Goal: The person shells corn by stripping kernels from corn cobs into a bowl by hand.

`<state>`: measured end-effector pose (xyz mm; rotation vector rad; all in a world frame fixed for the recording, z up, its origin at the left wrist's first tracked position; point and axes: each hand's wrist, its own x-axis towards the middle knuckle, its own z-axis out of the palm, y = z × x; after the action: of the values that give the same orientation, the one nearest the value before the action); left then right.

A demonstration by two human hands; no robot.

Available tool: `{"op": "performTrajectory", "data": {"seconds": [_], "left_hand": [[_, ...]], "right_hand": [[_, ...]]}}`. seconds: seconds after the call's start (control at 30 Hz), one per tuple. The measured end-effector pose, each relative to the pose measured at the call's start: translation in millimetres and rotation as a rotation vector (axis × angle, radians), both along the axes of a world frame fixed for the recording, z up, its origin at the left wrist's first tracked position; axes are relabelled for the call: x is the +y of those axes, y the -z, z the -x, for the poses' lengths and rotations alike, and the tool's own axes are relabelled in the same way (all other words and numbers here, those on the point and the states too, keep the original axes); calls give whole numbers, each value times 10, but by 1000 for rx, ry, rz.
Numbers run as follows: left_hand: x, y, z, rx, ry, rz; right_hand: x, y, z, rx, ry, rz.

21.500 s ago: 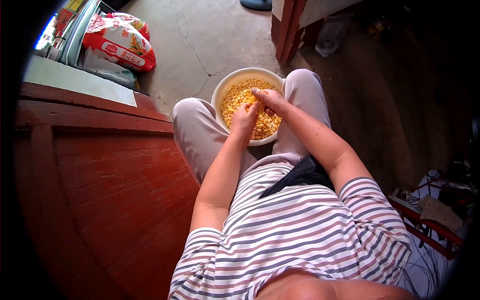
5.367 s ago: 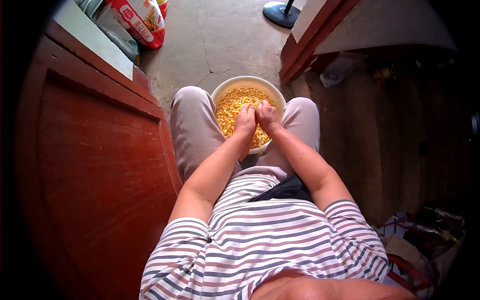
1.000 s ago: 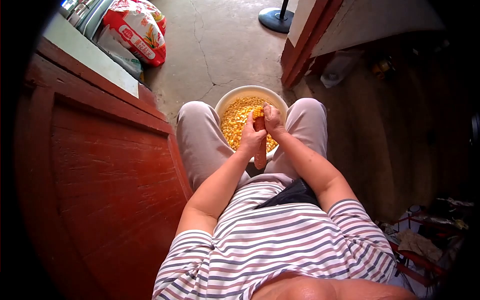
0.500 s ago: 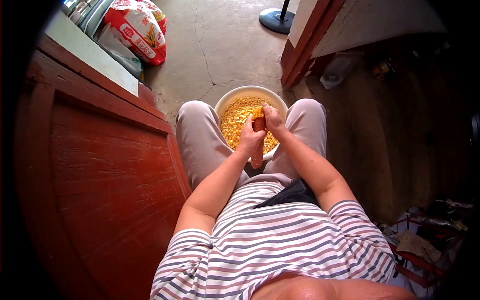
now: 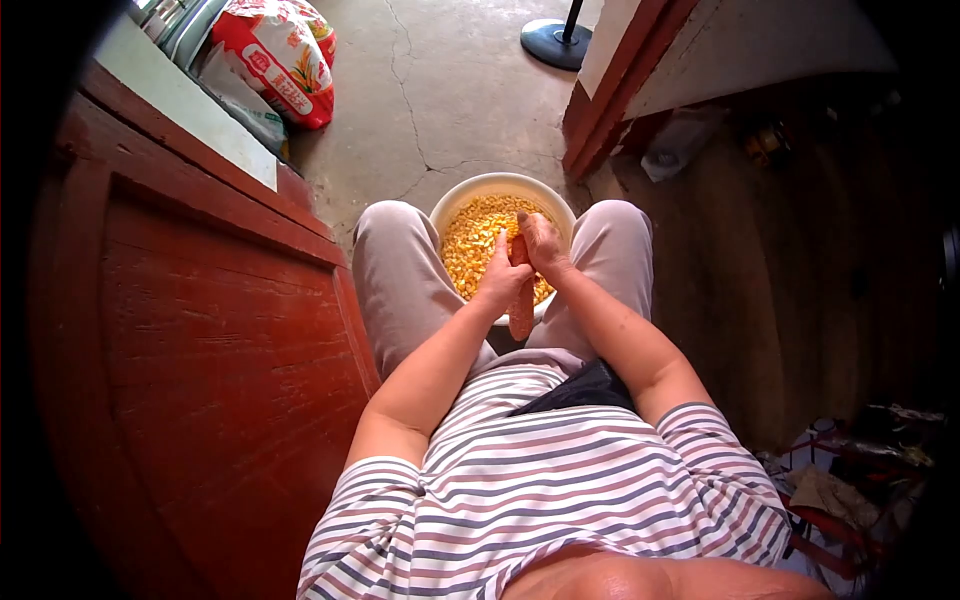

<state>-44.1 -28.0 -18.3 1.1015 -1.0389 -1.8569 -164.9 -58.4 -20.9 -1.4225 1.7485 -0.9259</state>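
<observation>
Between my knees a round pale tub (image 5: 470, 186) holds many loose yellow corn kernels (image 5: 465, 245). Over it, my left hand (image 5: 501, 277) is closed around a long reddish-brown stick-like piece (image 5: 521, 312), its near end pointing toward my belly. I cannot tell whether that piece is a bare cob or a tool. At its far end a corn cob with yellow kernels (image 5: 512, 229) shows partly, near my left thumb. My right hand (image 5: 543, 244) is curled over this far end from the right, closed on the cob; its fingers hide much of it.
A red wooden door (image 5: 230, 350) stands close on my left. Red and white printed bags (image 5: 285, 75) sit on the cracked concrete floor (image 5: 370, 100) ahead. A black round stand base (image 5: 553, 45) is beyond the door frame (image 5: 610, 100). Assorted items (image 5: 835, 495) lie at lower right.
My right hand has shifted slightly and covers more of the cob, so fewer yellow kernels show on it. The reddish-brown piece's near end has swung a little to the right.
</observation>
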Motion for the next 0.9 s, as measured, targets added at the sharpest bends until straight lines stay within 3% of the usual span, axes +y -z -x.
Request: {"op": "performTrajectory", "data": {"seconds": [0.07,0.2,0.27,0.4,0.5,0.63,0.73,0.8,0.83,0.9], "left_hand": [[9,-103,-17,153,17,-83],[24,-186,-29,144,24,-79],[23,-132,-28,-4,-27,124],[31,-128,-14,-238,-102,349],[81,-140,51,-358,-75,368],[97,0,122,-335,-127,377],[96,-40,94,-350,-123,351],[93,-52,43,-331,-116,307],[86,-35,7,-382,-100,315],[94,10,-21,-433,-91,354]], "right_hand": [[-47,73,18,-135,-6,84],[-88,173,48,-182,33,184],[-102,242,74,-478,33,29],[10,-233,39,-460,34,-211],[11,-192,-26,-110,72,32],[-118,355,41,9,155,342],[-129,321,63,18,162,285],[-106,223,58,-324,168,-36],[-89,167,85,-324,167,-35],[-30,-161,78,-553,68,-347]]}}
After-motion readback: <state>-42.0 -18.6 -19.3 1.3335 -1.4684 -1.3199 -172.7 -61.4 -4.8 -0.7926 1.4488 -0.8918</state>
